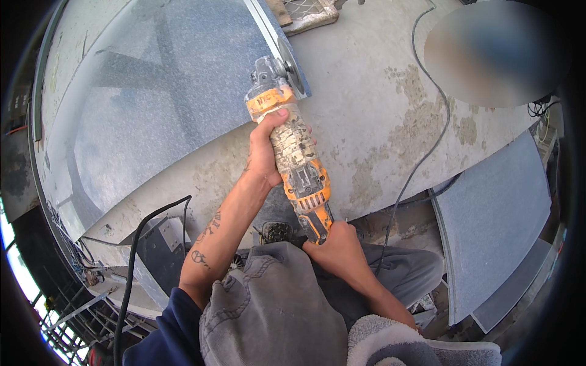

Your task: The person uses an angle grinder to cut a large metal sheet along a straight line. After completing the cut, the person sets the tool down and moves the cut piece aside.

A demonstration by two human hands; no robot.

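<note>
Dark lettering (pixel 267 100) on orange collar (pixel 271 105) of angle grinder (pixel 295 143).

The left hand (pixel 264 146) wraps the grinder (pixel 295 144) around its middle, the right hand (pixel 339 247) around its rear end. The disc (pixel 295 73) stands at the right edge of the slab (pixel 152 110), contact unclear. A cable (pixel 448 110) crosses the surface (pixel 360 79) to its near edge, beside grey panels (pixel 497 213).

Bright diffuse daylight, pale sheen and dark bands on grey slab (pixel 183 116), blown-out lower-left edge, blurred oval (pixel 493 53) upper right, fisheye curvature, black corners.
</note>
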